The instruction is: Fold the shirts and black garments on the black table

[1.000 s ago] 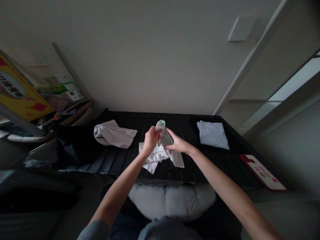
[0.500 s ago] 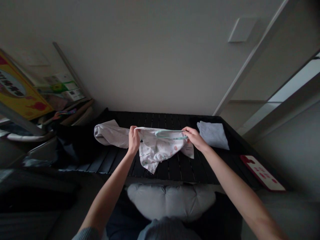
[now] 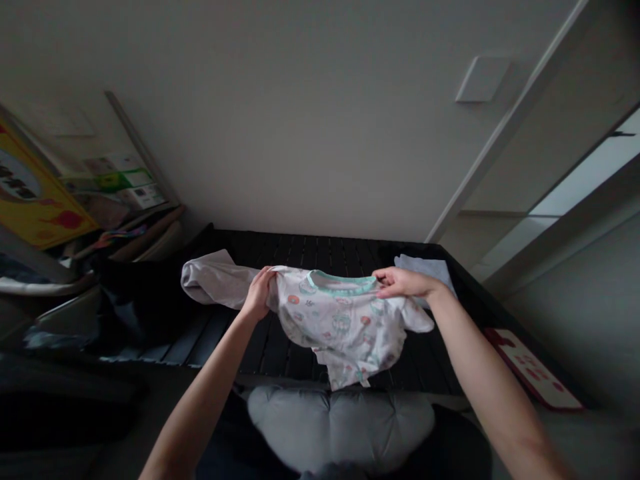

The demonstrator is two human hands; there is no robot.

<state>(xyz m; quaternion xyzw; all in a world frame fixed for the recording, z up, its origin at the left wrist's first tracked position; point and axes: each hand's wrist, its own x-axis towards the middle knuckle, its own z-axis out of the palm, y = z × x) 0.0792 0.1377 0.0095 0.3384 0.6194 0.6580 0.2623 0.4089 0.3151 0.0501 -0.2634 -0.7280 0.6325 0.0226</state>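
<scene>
A small white shirt (image 3: 340,320) with a coloured print and a mint-green neckband hangs spread between my two hands, over a black slatted bench (image 3: 295,247). My left hand (image 3: 259,292) pinches it at the shoulder on the left. At the right end of the neckband, my right hand (image 3: 403,283) grips the fabric with thumb and fingers. Just left of my left hand lies a crumpled pale grey cloth (image 3: 215,279). Behind my right hand is a folded light grey cloth (image 3: 431,268), partly hidden by my hand and forearm.
A white board with a red edge (image 3: 535,367) lies at the bench's right end. A grey cushion (image 3: 345,427) is against my body. At left stand a dark bag (image 3: 135,300) and a yellow printed package (image 3: 40,193). A wall (image 3: 300,133) rises behind the bench.
The shirt was bunched and sagging; now its printed front hangs more open and lower, with a sleeve showing at right. Both hands have come slightly nearer me as the view shifted.
</scene>
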